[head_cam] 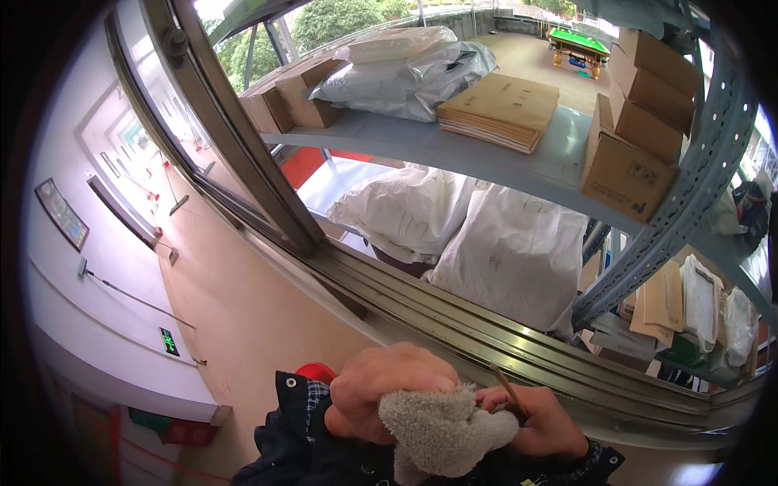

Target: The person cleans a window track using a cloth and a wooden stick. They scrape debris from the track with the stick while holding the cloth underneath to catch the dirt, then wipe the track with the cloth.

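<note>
My left hand [389, 379] grips a pale grey terry cloth [440, 428], which bunches up and hangs below the fingers. Between the fingers of my right hand [547, 419] is a thin brown stick [506, 384], its upper end pointing up and to the left. The right fingers also touch the cloth's edge; whether they pinch it is hard to tell. Both hands are close together in front of my body, just on the near side of the metal sliding-window track [486, 340]. Part of the stick's lower end is hidden by my right hand.
Beyond the track stands a metal shelf [389, 130] with cardboard boxes [632, 164], envelopes [501, 109] and plastic-wrapped packages [407, 79]. Large white sacks [516, 249] sit below. The window frame [231, 121] rises at left, beside a corridor floor [243, 291] with mops along the wall.
</note>
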### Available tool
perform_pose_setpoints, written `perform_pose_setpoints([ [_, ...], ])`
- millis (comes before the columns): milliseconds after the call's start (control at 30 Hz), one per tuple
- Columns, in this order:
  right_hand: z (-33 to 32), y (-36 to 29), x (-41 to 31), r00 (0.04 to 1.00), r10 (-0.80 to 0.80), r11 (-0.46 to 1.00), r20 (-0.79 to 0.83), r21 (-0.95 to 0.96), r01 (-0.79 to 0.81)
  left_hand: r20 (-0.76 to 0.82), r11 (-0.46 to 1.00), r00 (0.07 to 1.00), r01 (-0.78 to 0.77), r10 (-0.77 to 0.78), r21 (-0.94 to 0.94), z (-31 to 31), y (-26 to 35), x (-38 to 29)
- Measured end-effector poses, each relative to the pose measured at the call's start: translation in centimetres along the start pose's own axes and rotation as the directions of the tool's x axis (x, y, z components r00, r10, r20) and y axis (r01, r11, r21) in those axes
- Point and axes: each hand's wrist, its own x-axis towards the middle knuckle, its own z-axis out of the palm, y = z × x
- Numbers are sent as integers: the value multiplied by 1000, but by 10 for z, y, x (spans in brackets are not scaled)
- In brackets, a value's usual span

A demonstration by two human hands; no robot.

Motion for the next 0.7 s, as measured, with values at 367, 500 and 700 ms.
perform_pose_setpoints([
  [367, -43, -105, -64, 336, -595, 765, -730, -643, -43, 263, 540, 877, -460, 403, 705, -70, -8, 71],
  [500, -45, -166, -22, 453, -572, 701, -684, -694, -162, 340, 388, 847, -499, 409, 775, -109, -22, 76],
  [700, -45, -150, 100, 886, -410, 220, -216, -966, -134, 302, 188, 924, -348, 235, 918, -191, -63, 58],
])
